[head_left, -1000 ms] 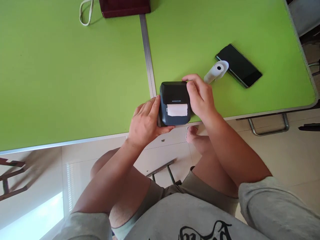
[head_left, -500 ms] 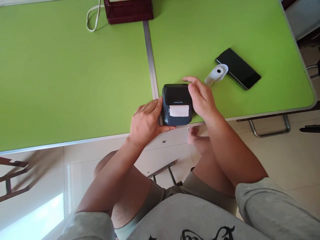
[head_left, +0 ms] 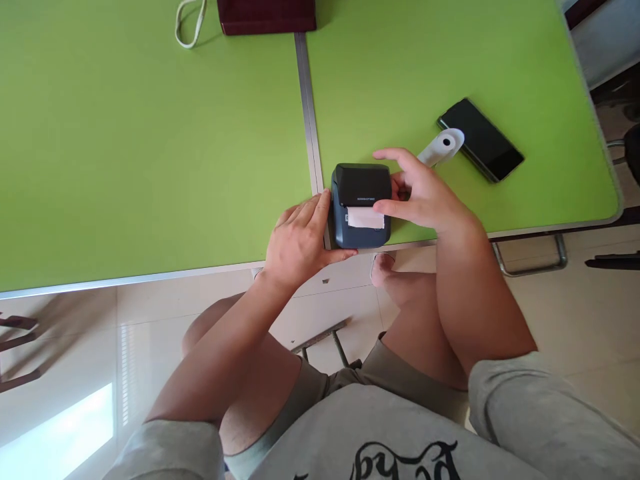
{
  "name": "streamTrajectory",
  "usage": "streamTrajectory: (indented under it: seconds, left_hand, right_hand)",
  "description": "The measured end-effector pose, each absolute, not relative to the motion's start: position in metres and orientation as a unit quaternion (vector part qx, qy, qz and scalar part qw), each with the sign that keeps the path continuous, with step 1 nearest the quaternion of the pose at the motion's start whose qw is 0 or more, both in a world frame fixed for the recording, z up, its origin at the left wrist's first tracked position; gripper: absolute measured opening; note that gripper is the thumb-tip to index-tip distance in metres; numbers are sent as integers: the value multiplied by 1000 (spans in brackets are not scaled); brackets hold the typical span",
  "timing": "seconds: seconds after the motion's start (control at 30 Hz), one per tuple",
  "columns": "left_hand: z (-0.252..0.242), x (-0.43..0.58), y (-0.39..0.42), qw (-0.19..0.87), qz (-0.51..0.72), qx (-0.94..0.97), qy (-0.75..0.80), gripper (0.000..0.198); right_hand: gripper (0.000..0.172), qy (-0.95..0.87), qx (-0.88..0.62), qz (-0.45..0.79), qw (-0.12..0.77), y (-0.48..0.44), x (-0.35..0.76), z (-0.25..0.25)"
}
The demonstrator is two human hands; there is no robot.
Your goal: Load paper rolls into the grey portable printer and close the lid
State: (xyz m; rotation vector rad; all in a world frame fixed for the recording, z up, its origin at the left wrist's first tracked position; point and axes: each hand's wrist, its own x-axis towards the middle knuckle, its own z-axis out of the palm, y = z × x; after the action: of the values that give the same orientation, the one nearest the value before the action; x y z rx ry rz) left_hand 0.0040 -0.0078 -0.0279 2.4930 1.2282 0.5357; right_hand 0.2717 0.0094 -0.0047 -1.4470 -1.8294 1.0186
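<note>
A small dark receipt printer (head_left: 362, 233) stands near the front edge of the green table. A strip of white paper (head_left: 366, 217) sticks out of its front slot below the black lid (head_left: 363, 181). My left hand (head_left: 300, 237) braces the printer, its fingers along the left side and its thumb at the front bottom edge. At the right side is my right hand (head_left: 420, 190): its thumb reaches over the front by the lid's lower edge, some fingers are bent against the side, and the index finger stretches out behind. The right fingertips are partly hidden.
A white paper roll (head_left: 441, 145) lies behind my right hand, touching or overlapping a black phone (head_left: 483, 140). A dark red box (head_left: 267, 17) and a white cord loop (head_left: 190, 25) are at the far side. A metal strip (head_left: 309, 113) divides the table (head_left: 150, 147).
My right hand has shifted from resting along the printer's right side to placing its thumb over the front by the lid. The lid looks slightly raised. My left hand keeps its hold.
</note>
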Motion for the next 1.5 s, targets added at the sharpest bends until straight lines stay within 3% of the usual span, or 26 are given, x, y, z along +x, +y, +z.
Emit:
streamTrajectory:
  seconds: [0.1, 0.3, 0.4, 0.47, 0.63, 0.87, 0.97, 1.07, 1.2, 1.3, 1.43, 1.5]
  left_hand:
    - [-27, 4, -7, 146, 177, 873, 431, 117]
    - [-28, 3, -6, 144, 176, 875, 427, 114]
    - [-28, 3, -6, 140, 172, 876, 428, 114]
    - [-27, 3, -6, 137, 170, 878, 427, 115]
    - [-27, 2, -6, 142, 174, 878, 423, 112]
    - [-26, 3, -7, 158, 175, 875, 423, 122]
    - [-23, 0, -6, 240, 216, 846, 424, 123]
    - [-15, -8, -2, 406, 358, 736, 407, 101]
    - [-2, -14, 5, 615, 437, 526, 392, 89]
    - [2, -12, 11, 654, 438, 467, 403, 85]
    - [1, -5, 18, 668, 471, 404, 411, 56]
    - [3, -1, 21, 678, 491, 376, 397, 43]
  right_hand:
    - [77, -671, -569, 357, 314, 10, 267, 8]
    - [35, -625, -596, 249, 438, 15, 244, 31]
    - [18, -628, -603, 220, 440, 18, 238, 35]
    - [10, -657, -611, 197, 395, 20, 236, 36]
    - [7, -735, -612, 185, 224, 21, 238, 32]
    - [32, -763, -594, 228, 115, 28, 244, 34]
    - [34, -745, -609, 254, 98, 28, 242, 43]
    - [39, -716, -593, 319, 182, 24, 245, 49]
    - [59, -602, -509, 449, 419, 17, 260, 44]
    - [59, -509, -470, 487, 532, 15, 271, 29]
    - [33, -475, -516, 405, 587, 12, 277, -1]
    - [33, -478, -550, 342, 593, 6, 274, -13]
